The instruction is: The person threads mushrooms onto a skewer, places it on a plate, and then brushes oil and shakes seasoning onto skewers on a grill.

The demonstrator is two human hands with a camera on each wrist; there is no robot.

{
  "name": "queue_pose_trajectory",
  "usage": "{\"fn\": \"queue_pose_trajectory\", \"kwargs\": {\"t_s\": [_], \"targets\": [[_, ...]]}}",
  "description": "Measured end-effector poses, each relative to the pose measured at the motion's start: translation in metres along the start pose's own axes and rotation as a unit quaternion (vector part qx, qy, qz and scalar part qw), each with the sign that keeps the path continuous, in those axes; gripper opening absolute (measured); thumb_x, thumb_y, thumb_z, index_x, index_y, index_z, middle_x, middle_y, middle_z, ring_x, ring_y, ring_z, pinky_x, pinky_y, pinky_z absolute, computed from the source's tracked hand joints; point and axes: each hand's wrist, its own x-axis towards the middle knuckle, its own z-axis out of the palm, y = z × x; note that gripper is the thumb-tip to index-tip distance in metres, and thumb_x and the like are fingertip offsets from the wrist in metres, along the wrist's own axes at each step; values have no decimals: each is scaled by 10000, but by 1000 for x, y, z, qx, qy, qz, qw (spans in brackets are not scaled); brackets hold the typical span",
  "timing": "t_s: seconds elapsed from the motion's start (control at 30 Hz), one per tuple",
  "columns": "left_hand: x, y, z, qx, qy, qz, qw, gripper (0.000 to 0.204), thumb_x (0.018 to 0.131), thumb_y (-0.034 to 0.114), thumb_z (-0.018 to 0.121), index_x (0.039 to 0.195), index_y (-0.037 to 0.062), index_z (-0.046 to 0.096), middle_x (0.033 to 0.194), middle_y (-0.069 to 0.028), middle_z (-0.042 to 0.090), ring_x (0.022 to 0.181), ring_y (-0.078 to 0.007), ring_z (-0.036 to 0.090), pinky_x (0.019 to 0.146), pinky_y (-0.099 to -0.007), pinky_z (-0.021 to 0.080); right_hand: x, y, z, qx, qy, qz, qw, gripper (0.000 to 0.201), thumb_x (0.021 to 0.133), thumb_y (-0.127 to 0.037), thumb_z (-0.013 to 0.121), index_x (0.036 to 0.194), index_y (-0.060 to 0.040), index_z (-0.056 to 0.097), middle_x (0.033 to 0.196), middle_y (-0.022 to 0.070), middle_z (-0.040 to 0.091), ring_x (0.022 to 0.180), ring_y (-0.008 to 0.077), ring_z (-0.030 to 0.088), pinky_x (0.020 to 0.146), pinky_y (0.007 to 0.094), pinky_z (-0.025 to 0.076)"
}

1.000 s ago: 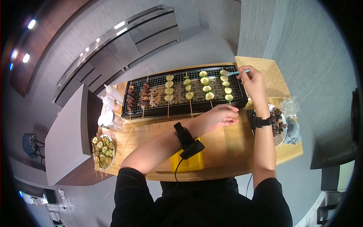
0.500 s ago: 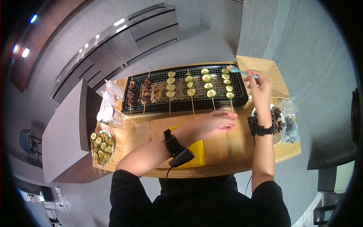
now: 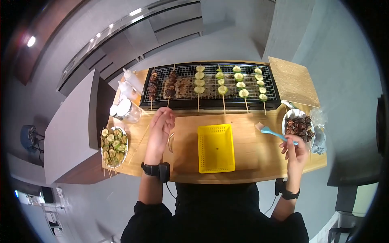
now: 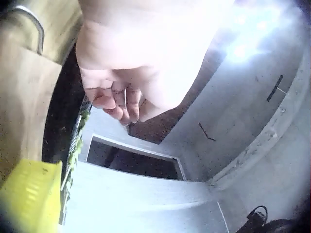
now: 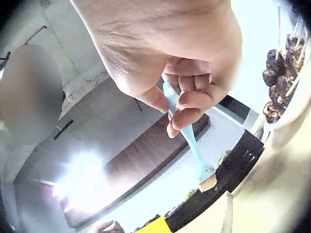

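Observation:
My right hand (image 3: pixel 296 150) pinches the handle of a light-blue basting brush (image 3: pixel 272 132) between thumb and fingers. Its pale bristles (image 5: pixel 208 183) point away from the hand, over the table to the right of the cutting board (image 3: pixel 246 141). My left hand (image 3: pixel 160 129) holds nothing; its fingers curl loosely just in front of the black grill (image 3: pixel 210 105), toward its left end. Across the grill's wire mesh lie several skewers of sliced green vegetable (image 3: pixel 199 83) and two dark browned skewers (image 3: pixel 170 87) at the left.
On the board stands a yellow basket (image 3: pixel 233 158). A plate (image 3: pixel 127 148) of vegetable skewers is at left, below a lidded jar (image 3: pixel 131 113) and squeeze bottles (image 3: pixel 127 90). At right, dark skewers (image 3: pixel 299 127) lie on a white plate beside a grey cloth (image 3: pixel 319 141); a gold board (image 3: pixel 293 81) lies behind.
My right hand has drawn the brush back from the rightmost skewer, down toward the table's front. My left hand has swung left from in front of the grill's right part, uncovering the yellow basket.

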Motion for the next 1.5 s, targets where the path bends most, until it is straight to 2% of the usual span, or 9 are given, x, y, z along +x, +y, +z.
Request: {"fn": "queue_pose_trajectory", "kwargs": {"t_s": [0.23,0.4,0.53,0.63,0.83,1.03,1.13,1.23,1.5], "targets": [[23,-19,-35,-19,34,33,999,113,1069,148,527,1010,71,583,874,19,571,702,-50,506,596,-195,409,-15,25,8,-44,38,6,998,154,1047,-130,623,1137,-38,708,856,51,709,646,42,549,556,196,385],[18,-25,-45,-82,-4,36,996,133,1078,176,554,1003,80,606,833,32,559,690,-40,479,578,-198,360,-16,57,13,-87,59,-13,994,264,1066,-176,596,1268,-31,683,876,30,702,626,21,531,499,186,350],[15,-23,-40,-94,41,18,995,142,1073,190,565,971,97,594,822,36,543,667,-45,458,554,-208,334,-13,73,16,-103,41,-10,994,323,1062,-156,598,1345,-14,658,898,20,705,636,19,520,522,185,364],[17,-26,-45,-84,17,1,996,177,1074,223,542,949,100,566,770,32,504,629,-69,433,561,-219,323,-8,76,13,-93,26,22,995,311,1026,-107,632,1307,19,673,905,34,711,659,38,511,571,209,409],[14,-25,-40,-65,26,-30,997,190,1066,221,576,918,101,578,761,38,512,644,-60,451,566,-209,331,-3,84,-1,-248,-26,39,968,310,948,-84,700,1236,33,694,733,-3,640,614,40,451,540,245,363],[11,-21,-36,-56,40,-38,997,193,1057,233,596,916,103,577,771,42,512,660,-58,461,587,-199,351,-8,61,10,-450,-38,2,892,312,874,-157,762,1162,-45,724,686,128,624,587,244,601,574,376,466],[11,-21,-34,-68,44,-48,996,206,1054,253,612,893,129,578,735,59,510,598,-20,451,513,-181,298,-6,56,13,-468,-36,14,883,295,851,-200,775,1100,-52,720,721,138,668,658,331,659,613,424,501],[10,-20,-38,-65,25,-53,996,177,1050,234,605,929,108,580,779,45,518,678,-44,463,598,-196,351,-1,50,10,-512,-61,-12,857,273,848,-211,777,1053,-44,708,749,139,691,708,338,690,637,436,516],[9,-17,-36,-61,44,-50,996,177,1044,264,624,920,139,603,784,61,538,672,-16,467,598,-175,349,36,12,15,-545,-180,5,819,219,842,-225,787,957,-51,720,704,135,700,687,332,706,626,433,513]]}}
